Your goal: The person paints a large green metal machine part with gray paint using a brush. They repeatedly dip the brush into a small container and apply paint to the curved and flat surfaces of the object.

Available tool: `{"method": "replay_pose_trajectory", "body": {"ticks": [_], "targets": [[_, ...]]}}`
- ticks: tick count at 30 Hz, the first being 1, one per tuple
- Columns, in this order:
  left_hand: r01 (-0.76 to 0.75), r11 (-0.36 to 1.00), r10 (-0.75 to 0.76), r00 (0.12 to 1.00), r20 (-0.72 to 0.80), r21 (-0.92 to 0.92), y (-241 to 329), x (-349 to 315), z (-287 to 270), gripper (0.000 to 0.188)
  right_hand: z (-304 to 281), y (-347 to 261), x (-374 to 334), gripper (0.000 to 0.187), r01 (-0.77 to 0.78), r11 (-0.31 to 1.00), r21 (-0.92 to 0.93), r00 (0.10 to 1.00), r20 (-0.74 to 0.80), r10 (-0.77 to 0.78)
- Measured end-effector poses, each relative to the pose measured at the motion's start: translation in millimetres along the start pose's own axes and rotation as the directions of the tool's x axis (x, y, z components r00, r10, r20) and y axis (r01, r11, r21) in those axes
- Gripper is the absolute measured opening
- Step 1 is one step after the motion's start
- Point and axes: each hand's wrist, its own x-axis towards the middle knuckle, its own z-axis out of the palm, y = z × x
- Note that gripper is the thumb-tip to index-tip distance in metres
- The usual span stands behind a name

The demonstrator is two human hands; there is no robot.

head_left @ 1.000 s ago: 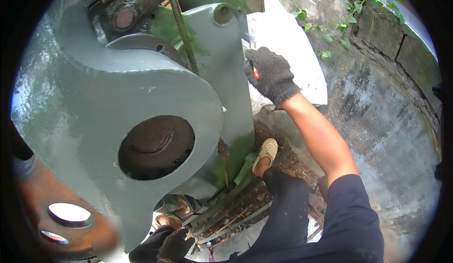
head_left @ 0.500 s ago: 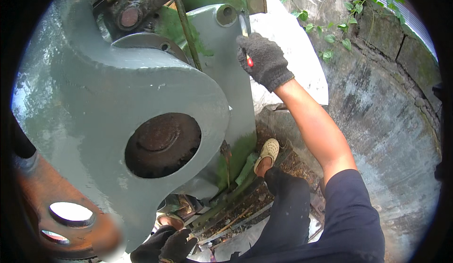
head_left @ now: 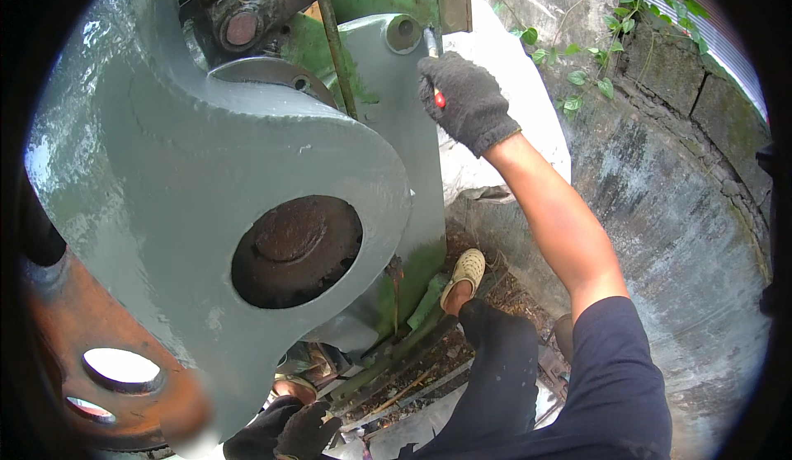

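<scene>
My right hand [head_left: 466, 101], in a dark knit glove, is closed around a paintbrush [head_left: 439, 98] whose handle ends in red. Its metal band points up, beside the edge of a grey-painted panel [head_left: 412, 122] and just right of a round boss [head_left: 403, 33]. The bristles are hard to make out. Down at the lower edge, my left hand [head_left: 305, 434], also in a dark glove, has its fingers apart and holds nothing that I can see. A large glossy grey metal part [head_left: 181, 163] with a dark round recess [head_left: 299, 250] fills the left side.
A rusty orange bracket [head_left: 124, 328] with holes lies at lower left. A thin rod [head_left: 334, 51] stands near a greasy pivot [head_left: 242, 29]. White sheeting [head_left: 544, 146] hangs behind my right hand, before a curved concrete wall [head_left: 660, 237] with vines. Debris litters the ground by my shoe [head_left: 469, 266].
The view has shifted slightly, so the machine sits a little lower and further right. My right hand and the paintbrush stay by the panel's edge with only a slight movement.
</scene>
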Motion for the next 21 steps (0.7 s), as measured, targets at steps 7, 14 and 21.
{"method": "replay_pose_trajectory", "body": {"ticks": [7,14,21], "targets": [[0.013,0.945,-0.031,0.998,-0.048,-0.326,-39.0,-13.0,32.1,0.046,-24.6,-11.5,-6.3,0.025,0.012,0.996,0.089,0.998,-0.057,-0.007],[-0.051,0.998,0.053,0.996,0.074,-0.04,13.0,4.9,-9.4,0.038,-19.2,-2.8,-9.7,0.025,-0.07,0.998,-0.005,0.997,0.012,0.07],[-0.016,-0.174,-0.014,1.0,-0.014,-0.985,-58.8,-22.7,35.4,0.033,3.5,-3.4,1.5,0.023,0.008,0.996,0.088,0.993,-0.117,0.002]]}}
